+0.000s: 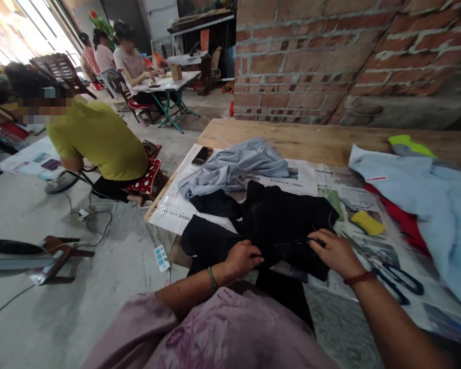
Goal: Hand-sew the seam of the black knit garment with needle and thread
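Observation:
A black garment (288, 210) lies spread over the near edge of the newspaper-covered table, part of it hanging toward my lap. My left hand (244, 259) is closed on its near edge, left of the middle. Farther right, my right hand (332, 251) pinches the same cloth between thumb and fingers. Thin pale lines, perhaps thread or chalk, show on the black fabric; whether a needle is in my fingers is too small to tell. Behind the black cloth sits a crumpled light grey garment (238, 164). Dark-handled scissors (397, 279) rest just right of my right wrist.
A phone (202, 155) lies at the table's left corner. On the right are a yellow sponge-like piece (368, 222), a pale blue garment (426, 205) and red cloth (399, 215). A power strip (162, 258) hangs by the table; a fan (19, 261) and seated people are left.

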A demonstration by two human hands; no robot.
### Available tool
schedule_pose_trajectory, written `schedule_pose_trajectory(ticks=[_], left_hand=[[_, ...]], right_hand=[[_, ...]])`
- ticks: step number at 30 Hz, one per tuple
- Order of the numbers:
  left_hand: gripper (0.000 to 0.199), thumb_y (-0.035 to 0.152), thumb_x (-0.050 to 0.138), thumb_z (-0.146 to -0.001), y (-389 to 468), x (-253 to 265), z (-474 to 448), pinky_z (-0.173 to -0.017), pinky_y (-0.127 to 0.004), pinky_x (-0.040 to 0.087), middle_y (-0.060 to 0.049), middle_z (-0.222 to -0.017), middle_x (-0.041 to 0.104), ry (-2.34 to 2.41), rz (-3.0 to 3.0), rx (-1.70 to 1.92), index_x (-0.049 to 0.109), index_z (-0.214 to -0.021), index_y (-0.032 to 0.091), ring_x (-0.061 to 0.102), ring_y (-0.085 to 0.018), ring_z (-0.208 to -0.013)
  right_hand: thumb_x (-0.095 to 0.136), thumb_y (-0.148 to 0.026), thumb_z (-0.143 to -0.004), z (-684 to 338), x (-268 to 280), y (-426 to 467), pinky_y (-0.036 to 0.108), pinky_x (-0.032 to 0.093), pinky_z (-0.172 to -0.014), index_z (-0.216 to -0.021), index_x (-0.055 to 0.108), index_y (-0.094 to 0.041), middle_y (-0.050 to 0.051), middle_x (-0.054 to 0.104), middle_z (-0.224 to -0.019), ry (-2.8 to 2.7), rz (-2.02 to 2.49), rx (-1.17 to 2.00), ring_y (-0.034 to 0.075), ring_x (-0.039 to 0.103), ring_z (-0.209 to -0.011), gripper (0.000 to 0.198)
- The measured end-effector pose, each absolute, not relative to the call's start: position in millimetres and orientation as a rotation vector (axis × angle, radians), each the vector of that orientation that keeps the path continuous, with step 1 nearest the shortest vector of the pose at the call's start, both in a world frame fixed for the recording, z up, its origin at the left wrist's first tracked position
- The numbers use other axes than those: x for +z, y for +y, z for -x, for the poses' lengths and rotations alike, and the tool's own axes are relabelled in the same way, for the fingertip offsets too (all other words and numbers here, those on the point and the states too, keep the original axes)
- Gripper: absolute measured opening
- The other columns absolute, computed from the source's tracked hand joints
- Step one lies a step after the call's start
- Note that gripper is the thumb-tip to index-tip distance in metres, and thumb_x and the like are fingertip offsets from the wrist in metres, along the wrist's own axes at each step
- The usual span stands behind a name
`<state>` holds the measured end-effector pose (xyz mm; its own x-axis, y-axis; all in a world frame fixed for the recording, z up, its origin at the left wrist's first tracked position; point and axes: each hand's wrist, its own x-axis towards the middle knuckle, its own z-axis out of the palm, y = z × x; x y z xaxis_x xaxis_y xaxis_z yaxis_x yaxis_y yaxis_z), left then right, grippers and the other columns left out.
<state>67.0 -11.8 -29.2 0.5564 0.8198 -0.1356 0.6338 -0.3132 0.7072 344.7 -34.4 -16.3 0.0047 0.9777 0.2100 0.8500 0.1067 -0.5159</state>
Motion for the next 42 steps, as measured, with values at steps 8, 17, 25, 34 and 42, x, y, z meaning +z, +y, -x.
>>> schedule_pose_trajectory(ticks=[8,17,25,34,42], left_hand=[[0.015,0.017,0.056,-0.080,5.6,-6.6,-63.3,-0.079,-0.023,0.047,-0.002,-0.088,0.066,1.049,-2.062,0.491,0.067,-0.091,0.018,0.060,-0.013,-0.082],[0.018,0.025,0.049,-0.087,19.4,-6.6,-61.2,-0.071,-0.023,0.050,-0.004,-0.119,0.057,1.060,-2.498,0.312,0.065,-0.093,0.020,0.060,-0.014,-0.089],[0.017,0.019,0.048,-0.086,28.3,-11.2,-68.0,-0.075,-0.024,0.050,-0.003,-0.115,0.061,0.990,-2.482,0.333,0.065,-0.089,0.019,0.060,-0.015,-0.095],[0.023,0.020,0.047,-0.087,30.2,-17.2,-70.9,-0.086,-0.037,0.041,-0.007,-0.109,0.063,0.874,-2.689,0.477,0.066,-0.074,0.017,0.052,-0.021,-0.102],[0.022,0.018,0.045,-0.088,15.5,-17.9,-63.7,-0.087,-0.038,0.037,-0.005,-0.122,0.058,0.783,-2.811,0.527,0.066,-0.080,0.018,0.049,-0.022,-0.109]], right_hand=[[0.045,-0.036,-0.075,-344.9,-14.7,-35.2,0.026,0.046,-0.062,-0.074,0.063,-0.021,0.002,0.060,-0.073,-1.869,1.768,0.344,0.014,0.059,-0.067,0.023],[0.046,-0.036,-0.077,-347.3,-19.3,-38.1,0.027,0.046,-0.063,-0.076,0.063,-0.021,0.003,0.061,-0.075,-1.858,1.742,0.335,0.015,0.059,-0.068,0.022],[0.046,-0.036,-0.078,-352.8,-22.9,-39.9,0.027,0.046,-0.061,-0.076,0.062,-0.021,0.002,0.060,-0.073,-1.888,1.734,0.321,0.016,0.059,-0.068,0.021],[0.043,-0.034,-0.082,-353.7,-16.8,-45.6,0.029,0.047,-0.066,-0.079,0.062,-0.021,0.004,0.061,-0.076,-1.928,1.675,0.107,0.017,0.059,-0.073,0.023],[0.045,-0.032,-0.085,-352.7,-18.8,-68.0,0.032,0.048,-0.075,-0.086,0.063,-0.021,0.006,0.063,-0.083,-1.885,1.623,-0.090,0.018,0.060,-0.080,0.021]])
